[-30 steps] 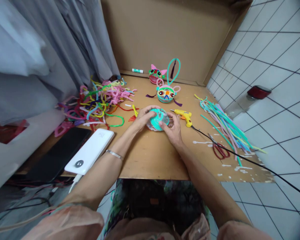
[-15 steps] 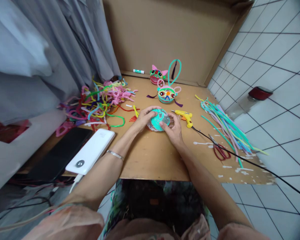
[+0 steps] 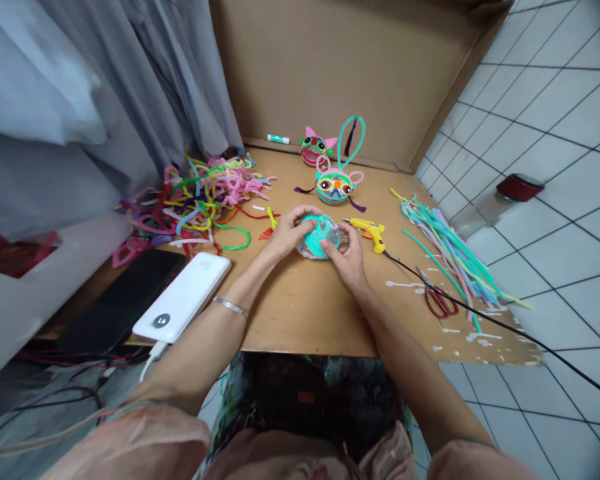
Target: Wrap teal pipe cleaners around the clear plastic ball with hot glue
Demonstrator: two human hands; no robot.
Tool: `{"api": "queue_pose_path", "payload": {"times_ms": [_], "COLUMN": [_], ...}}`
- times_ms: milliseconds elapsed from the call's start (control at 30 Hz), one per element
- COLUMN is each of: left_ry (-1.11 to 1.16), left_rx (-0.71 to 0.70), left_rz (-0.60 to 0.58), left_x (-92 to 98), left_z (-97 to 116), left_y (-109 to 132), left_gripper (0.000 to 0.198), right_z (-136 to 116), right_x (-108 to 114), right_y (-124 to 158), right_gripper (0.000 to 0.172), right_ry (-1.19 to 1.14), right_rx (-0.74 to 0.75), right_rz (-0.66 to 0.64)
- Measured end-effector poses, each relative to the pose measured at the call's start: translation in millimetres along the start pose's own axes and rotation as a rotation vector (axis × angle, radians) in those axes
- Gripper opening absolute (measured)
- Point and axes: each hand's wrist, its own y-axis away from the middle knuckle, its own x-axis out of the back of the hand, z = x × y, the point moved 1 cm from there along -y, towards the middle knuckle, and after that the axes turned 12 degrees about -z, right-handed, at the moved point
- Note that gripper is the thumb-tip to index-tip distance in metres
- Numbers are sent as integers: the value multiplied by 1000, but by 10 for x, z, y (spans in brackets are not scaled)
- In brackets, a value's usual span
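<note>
As far as I can inspect from this head view, both hands hold the ball (image 3: 318, 233), clear and partly covered in teal, over the middle of the desk (image 3: 305, 320); whether it touches the surface I cannot tell. Left hand (image 3: 287, 235): grip curled about the ball's left side, thumb on its face. Right hand (image 3: 349, 257): grip at the right side, thumb on the near part. Being round, the ball shows no long axis; it lies between the hands, neither clearly nearer. I note the glue gun (image 3: 370, 230) just beyond the right hand, toward the desk's right edge, nozzle pointing left.
</note>
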Motion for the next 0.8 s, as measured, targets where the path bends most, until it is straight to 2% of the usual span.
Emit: {"api": "queue_pose_path", "payload": {"times_ms": [133, 267, 400, 500, 567, 667, 733, 800], "left_ry": [-50, -102, -224, -269, -320, -439, -506, -536], "left_rx": [-36, -47, -67, -28, 5, 24, 20, 31], "left_rz": [-3, -30, -94, -160, -177, -121, -66, -19], "left_x": [2, 33, 85, 87, 60, 11, -5, -1], "left_z": [-30, -15, 42, 50, 32, -8, -31, -49], "left_y": [6, 19, 33, 42, 45, 45, 41, 36], "left_gripper": [33, 36, 37, 46, 59, 79, 80, 78], "right_z": [43, 58, 63, 82, 100, 123, 135, 147], "right_x": [10, 30, 80, 201, 330, 522, 595, 618], "right_y": [-15, -24, -62, -119, -158, -208, -246, -300], "right_gripper": [60, 51, 45, 45, 42, 39, 45, 54], "right_ry": [-23, -20, 20, 107, 242, 530, 711, 841], "right_rx": [-22, -29, -4, 19, -2, -177, -332, -448], "right_rz": [-15, -20, 7, 71, 175, 348, 347, 276]}}
